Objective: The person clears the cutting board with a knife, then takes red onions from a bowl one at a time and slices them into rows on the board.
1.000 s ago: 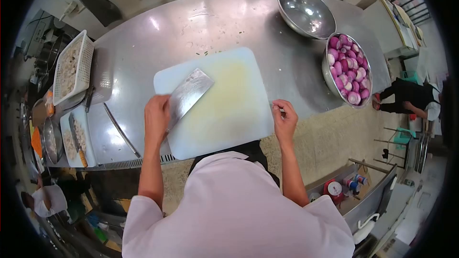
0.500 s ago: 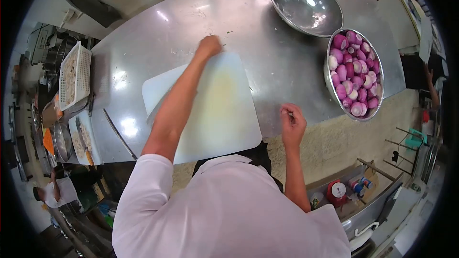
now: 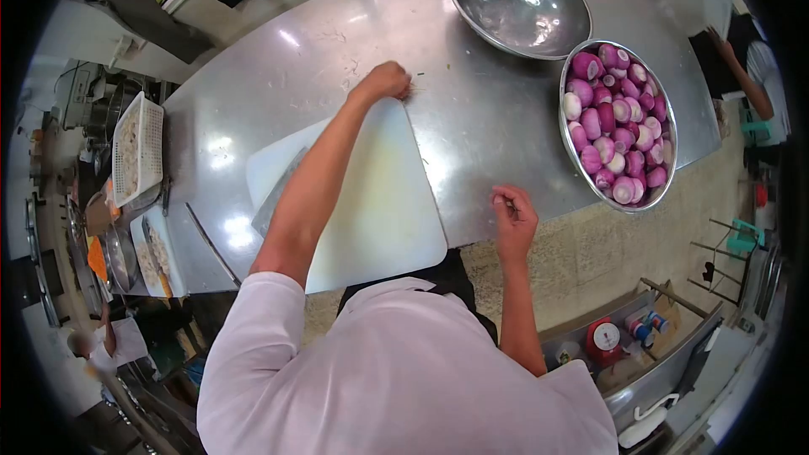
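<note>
White plastic cutting board (image 3: 371,202) lies flat on the steel table (image 3: 497,126) right before you. It is the one board there. One broad steel cleaver (image 3: 276,194) rests flat on its left part, half hidden under your forearm. Your left hand (image 3: 383,82) sits at the board's far corner with its fingers curled shut; what it holds, if anything, is too small to tell. Your right hand (image 3: 512,217) is at the table's near edge, fingertips pinched together. Two round bowls stand far right, touching: one empty steel bowl (image 3: 518,0) and one second steel bowl (image 3: 562,131) heaped with peeled purple onions (image 3: 615,118), too many to count.
</note>
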`<state>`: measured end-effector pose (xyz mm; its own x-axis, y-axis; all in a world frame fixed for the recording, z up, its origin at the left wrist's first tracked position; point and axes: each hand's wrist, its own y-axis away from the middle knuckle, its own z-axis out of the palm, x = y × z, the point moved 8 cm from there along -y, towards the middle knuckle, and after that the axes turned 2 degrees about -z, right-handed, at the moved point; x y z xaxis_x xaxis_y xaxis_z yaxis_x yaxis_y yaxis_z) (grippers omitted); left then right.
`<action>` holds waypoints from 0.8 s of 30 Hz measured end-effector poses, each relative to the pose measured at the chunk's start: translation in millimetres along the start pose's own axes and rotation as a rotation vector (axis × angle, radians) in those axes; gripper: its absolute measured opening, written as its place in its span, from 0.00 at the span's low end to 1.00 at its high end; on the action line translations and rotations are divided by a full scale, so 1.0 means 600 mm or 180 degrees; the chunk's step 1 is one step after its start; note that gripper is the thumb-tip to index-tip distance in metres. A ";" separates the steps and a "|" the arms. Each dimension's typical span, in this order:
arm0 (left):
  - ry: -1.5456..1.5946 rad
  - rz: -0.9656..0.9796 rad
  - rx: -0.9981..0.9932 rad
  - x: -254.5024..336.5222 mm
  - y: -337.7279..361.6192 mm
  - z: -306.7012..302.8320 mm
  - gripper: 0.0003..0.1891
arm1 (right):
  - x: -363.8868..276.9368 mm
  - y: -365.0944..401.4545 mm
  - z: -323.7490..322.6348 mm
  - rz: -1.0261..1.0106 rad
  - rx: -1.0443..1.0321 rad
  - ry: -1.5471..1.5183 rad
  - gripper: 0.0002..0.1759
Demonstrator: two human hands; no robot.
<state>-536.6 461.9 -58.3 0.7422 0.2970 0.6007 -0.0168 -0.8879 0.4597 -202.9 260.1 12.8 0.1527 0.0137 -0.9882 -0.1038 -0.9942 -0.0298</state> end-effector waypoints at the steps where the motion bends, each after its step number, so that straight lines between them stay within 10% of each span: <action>1: 0.0950 -0.0028 -0.0442 0.009 -0.014 0.008 0.18 | -0.020 -0.001 0.003 -0.0082 -0.0090 0.0054 0.07; 3: -0.0033 0.0427 0.0448 -0.038 -0.059 -0.068 0.16 | -0.029 -0.001 -0.006 -0.0165 -0.0130 0.0115 0.07; 8: -0.0535 -0.0722 0.0346 -0.078 -0.054 -0.114 0.19 | 0.019 0.029 -0.056 0.0096 0.0298 -0.0176 0.07; 10: -0.2513 0.0746 -0.0001 0.020 -0.056 -0.027 0.22 | 0.014 0.031 -0.051 0.0133 0.0256 -0.0179 0.07; 15: -0.0305 0.0487 -0.0739 0.133 0.036 0.066 0.16 | 0.007 0.031 -0.047 0.0179 0.0174 -0.0194 0.08; 18: -0.1735 0.0724 0.0653 0.086 -0.034 -0.041 0.17 | 0.009 0.046 -0.069 0.0184 0.0250 -0.0112 0.07; 21: -0.1991 0.0158 -0.0271 0.066 0.008 0.002 0.18 | 0.027 0.050 -0.074 0.0209 0.0334 -0.0185 0.07; 24: -0.2583 0.0971 0.0226 0.113 0.060 0.097 0.12 | 0.029 0.062 -0.071 0.0240 0.0398 -0.0235 0.07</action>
<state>-448.0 429.5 -39.3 0.9609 -0.2756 0.0267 -0.2709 -0.9158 0.2965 -162.1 218.8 0.9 0.0677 -0.0481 -0.9965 -0.2345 -0.9716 0.0310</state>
